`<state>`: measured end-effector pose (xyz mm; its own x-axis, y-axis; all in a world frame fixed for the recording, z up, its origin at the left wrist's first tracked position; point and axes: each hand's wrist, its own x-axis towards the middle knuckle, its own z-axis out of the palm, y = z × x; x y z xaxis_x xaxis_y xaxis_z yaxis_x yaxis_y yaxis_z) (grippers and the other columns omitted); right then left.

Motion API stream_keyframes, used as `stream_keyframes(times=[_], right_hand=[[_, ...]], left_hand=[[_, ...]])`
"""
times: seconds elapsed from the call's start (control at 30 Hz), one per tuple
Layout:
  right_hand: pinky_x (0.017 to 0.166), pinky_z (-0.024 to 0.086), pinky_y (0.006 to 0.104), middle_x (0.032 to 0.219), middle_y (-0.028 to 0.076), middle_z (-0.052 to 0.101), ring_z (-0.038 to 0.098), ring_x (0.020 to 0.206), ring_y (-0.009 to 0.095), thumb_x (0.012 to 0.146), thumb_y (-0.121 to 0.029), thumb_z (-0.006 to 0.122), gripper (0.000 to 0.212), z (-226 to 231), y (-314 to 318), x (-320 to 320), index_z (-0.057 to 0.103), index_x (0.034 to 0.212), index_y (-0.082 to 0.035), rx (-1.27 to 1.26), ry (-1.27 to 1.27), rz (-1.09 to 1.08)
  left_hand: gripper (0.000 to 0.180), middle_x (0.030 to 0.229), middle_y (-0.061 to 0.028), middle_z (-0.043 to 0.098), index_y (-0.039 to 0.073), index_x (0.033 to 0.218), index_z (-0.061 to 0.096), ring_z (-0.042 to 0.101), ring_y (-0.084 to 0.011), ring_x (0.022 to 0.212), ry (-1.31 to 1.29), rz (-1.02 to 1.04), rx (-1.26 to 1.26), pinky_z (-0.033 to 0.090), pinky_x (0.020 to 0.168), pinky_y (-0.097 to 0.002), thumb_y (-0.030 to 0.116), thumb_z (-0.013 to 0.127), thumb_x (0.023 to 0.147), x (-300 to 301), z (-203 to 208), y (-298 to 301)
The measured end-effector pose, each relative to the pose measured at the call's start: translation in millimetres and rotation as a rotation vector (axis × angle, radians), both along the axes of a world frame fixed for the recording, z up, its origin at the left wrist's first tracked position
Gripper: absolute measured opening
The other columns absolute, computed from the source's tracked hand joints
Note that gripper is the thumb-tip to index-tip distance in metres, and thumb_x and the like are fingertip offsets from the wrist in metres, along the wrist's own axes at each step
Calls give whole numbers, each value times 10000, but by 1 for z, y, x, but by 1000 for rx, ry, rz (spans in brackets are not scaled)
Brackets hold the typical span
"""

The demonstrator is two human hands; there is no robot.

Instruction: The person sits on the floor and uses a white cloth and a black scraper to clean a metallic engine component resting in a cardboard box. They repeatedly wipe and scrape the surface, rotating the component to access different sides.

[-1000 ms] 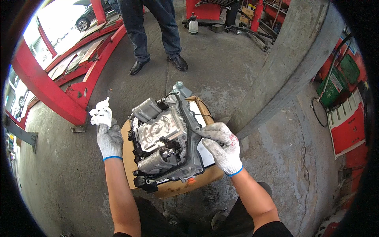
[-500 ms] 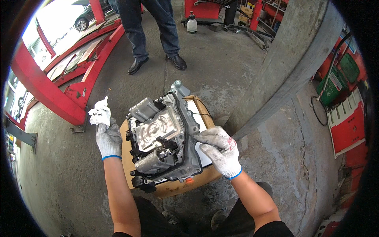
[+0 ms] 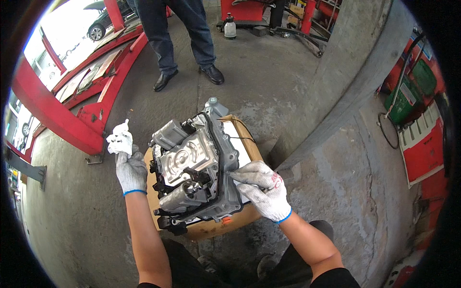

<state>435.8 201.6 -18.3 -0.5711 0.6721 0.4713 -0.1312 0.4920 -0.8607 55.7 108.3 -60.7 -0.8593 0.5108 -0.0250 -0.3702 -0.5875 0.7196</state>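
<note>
A silvery gearbox valve body [image 3: 225, 168], with cylindrical housings, a stamped metal plate and a black gasket round its edge, sits tilted in front of me. My left hand [image 3: 131, 174], in a white knit glove with a blue cuff, is raised beside its left side. Its fingers are closed on a crumpled white rag [image 3: 120, 139]. On the other side my gloved right hand [image 3: 263, 189] has its fingertips at the right flange of the valve body, fingers bent as if gripping that edge. The fingertips' undersides are hidden.
Beneath the valve body are a white sheet and a brown cardboard box [image 3: 249, 146]. A person [image 3: 180, 41] stands just beyond it. A concrete pillar [image 3: 336, 91] rises at right, a red lift frame [image 3: 53, 110] at left. A spray bottle [image 3: 230, 28] stands at the back.
My right hand has shifted slightly left along with the valve body in the picture; the whole view has moved a little. Both hands keep the same hold.
</note>
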Motion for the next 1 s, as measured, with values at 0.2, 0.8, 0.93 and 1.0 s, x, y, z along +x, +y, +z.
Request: stream_keyframes(times=[0.2, 0.8, 0.93, 1.0], right_hand=[[867, 520, 366, 1027, 111, 690, 648, 978, 254, 840, -56, 751, 261, 1, -1, 1, 765, 1098, -15, 100, -13, -5], [853, 521, 378, 1011, 114, 689, 648, 964, 260, 798, -66, 770, 272, 9, -12, 8, 769, 1065, -12, 11, -65, 35], [843, 528, 371, 992, 108, 687, 657, 940, 264, 824, -50, 761, 278, 7, -12, 8, 763, 1102, -48, 58, -42, 39], [842, 529, 366, 998, 110, 689, 658, 941, 258, 821, -38, 756, 280, 6, -13, 9, 761, 1101, -44, 23, -14, 48]], left_hand=[[198, 1064, -14, 660, 109, 1205, 604, 602, -130, 855, -3, -35, -19, 434, 668, -263, 121, 562, 1012, 0, -1, -3], [181, 1016, -5, 652, 135, 1164, 614, 586, -140, 825, -39, 40, -11, 421, 658, -278, 91, 563, 995, 13, 9, 7], [182, 1022, -29, 666, 122, 1188, 612, 610, -142, 840, 11, 15, -30, 451, 665, -275, 135, 550, 1017, 13, 7, 6], [170, 1014, -23, 667, 123, 1172, 619, 608, -138, 845, 14, -7, 11, 448, 677, -271, 133, 555, 1015, 15, 9, 6]])
